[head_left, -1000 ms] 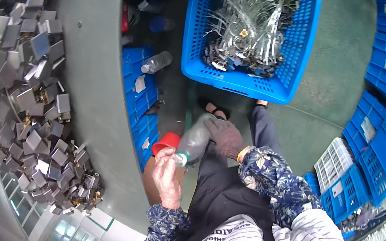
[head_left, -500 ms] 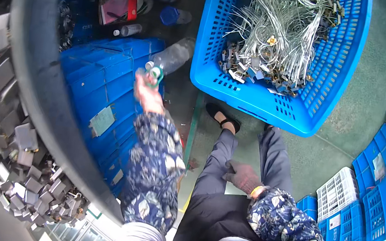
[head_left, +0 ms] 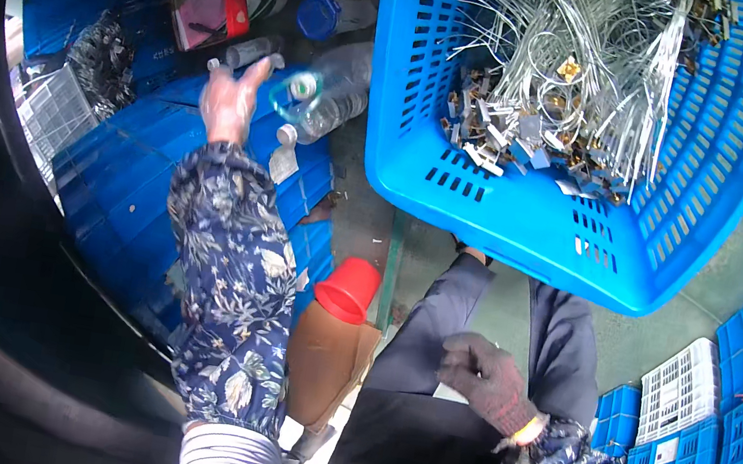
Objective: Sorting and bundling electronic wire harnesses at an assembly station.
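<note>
My left hand (head_left: 230,103), in what looks like a thin clear covering, reaches over the stacked blue crates (head_left: 125,164) on the left. Its thumb and fingers are apart, with nothing visible between them. Just beyond the fingertips lies a small clear bottle (head_left: 253,50). To the hand's right is a green, see-through ring with a white centre, like a tape roll (head_left: 302,85), beside a large clear plastic bottle (head_left: 339,101). Above my lap hovers my right hand (head_left: 491,385) in a dark reddish knit glove, fingers loosely bent and apart, seemingly holding nothing.
A large blue basket (head_left: 490,217) stands ahead, holding bundled silvery wires (head_left: 574,60) with small connector ends. Left of it are a red box (head_left: 228,0) and a blue-lidded jar (head_left: 318,18). A red cup (head_left: 348,289) sits nearer. Crates (head_left: 682,388) stand at right.
My left hand has moved left, away from the green ring it was touching. The view has shifted; the red cup now shows and the basket looks larger. The gloved right hand stays over my lap.
</note>
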Demonstrator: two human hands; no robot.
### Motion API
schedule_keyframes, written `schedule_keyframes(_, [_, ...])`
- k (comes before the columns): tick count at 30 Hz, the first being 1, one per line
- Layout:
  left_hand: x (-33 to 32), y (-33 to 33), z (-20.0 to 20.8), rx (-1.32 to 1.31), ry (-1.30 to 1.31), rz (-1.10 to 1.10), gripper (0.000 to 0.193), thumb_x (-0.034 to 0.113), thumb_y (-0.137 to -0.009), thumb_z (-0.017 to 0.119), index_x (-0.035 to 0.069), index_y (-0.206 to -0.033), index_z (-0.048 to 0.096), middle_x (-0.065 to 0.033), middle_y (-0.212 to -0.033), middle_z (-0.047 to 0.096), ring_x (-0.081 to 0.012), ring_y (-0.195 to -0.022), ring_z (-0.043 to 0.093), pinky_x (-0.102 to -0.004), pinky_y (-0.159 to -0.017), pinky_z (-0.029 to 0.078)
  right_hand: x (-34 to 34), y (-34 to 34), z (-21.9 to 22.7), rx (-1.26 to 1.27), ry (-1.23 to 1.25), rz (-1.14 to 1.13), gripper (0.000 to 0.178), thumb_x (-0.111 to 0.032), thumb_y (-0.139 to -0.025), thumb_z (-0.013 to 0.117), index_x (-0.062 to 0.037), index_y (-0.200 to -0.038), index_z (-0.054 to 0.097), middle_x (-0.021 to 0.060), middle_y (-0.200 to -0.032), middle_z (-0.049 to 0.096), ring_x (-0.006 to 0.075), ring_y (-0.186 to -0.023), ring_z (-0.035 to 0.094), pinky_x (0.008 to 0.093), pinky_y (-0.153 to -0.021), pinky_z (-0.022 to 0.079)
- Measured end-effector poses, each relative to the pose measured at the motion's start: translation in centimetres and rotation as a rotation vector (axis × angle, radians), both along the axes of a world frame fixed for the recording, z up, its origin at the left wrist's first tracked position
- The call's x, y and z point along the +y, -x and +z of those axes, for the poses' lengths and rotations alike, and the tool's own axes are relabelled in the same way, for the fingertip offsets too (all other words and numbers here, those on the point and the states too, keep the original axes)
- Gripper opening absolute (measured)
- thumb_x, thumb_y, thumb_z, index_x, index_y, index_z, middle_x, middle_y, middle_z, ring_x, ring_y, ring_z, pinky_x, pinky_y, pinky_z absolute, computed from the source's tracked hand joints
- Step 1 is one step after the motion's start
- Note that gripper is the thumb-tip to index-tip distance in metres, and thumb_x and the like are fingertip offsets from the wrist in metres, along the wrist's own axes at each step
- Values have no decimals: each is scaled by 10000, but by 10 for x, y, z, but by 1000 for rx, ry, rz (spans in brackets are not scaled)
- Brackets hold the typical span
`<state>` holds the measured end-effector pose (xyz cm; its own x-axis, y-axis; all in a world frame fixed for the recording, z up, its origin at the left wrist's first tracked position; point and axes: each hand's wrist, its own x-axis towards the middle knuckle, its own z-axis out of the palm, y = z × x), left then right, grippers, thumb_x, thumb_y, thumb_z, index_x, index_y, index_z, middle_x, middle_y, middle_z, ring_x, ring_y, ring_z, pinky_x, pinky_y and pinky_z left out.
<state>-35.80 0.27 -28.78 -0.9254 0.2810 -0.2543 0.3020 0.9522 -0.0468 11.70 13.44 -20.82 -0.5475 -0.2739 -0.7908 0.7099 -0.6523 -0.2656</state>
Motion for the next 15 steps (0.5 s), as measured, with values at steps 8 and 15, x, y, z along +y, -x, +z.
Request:
schedule_keyframes(8, [20,146,-188,-296,287,-951,665,231,-790,669,215,-1401,405,-237,-1275,544,-356,-1144,567,-365,-1012,413,68,28,13,28,-268,-301,317,0,-652,760,9,-943,635,132,-930,646,206,-852,638,302,-781,485])
schedule_keyframes(15, [80,50,-162,-166,227,176,887,508,-651,729,-17,-1304,436,-245,-1151,608,-366,-1051,607,-429,-898,473,63,28,12,215,-414,-154,265,-59,-669,780,8,-882,637,121,-886,659,224,-850,650,352,-739,509])
